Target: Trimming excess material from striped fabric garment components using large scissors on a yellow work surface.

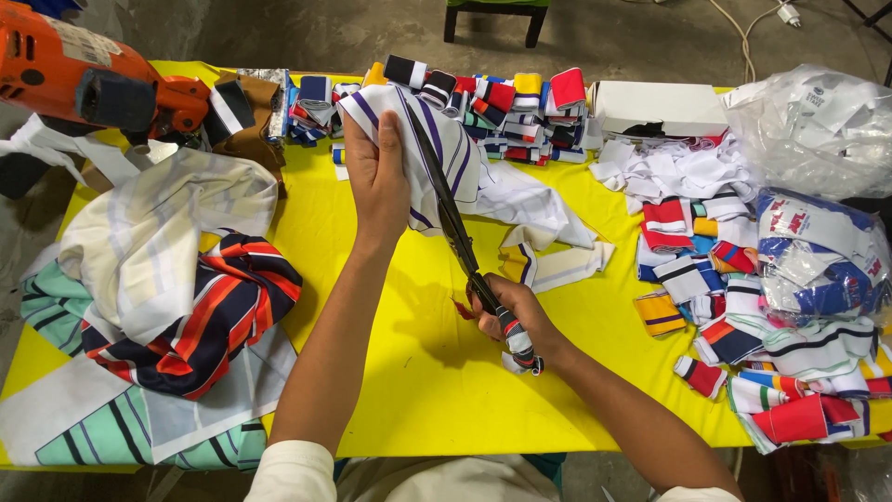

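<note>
While L hand pinches white purple-striped cloth above yellow table | R hand closed round scissors, blades along cloth | risk: L fingers close to blade, poss. nick; slack cloth may skew cut

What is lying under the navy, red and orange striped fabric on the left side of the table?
Under the navy striped fabric lie flat white pieces with mint-green stripes on the yellow table. A cream cloth lies over its upper part. Anything directly beneath its middle is covered.
</note>
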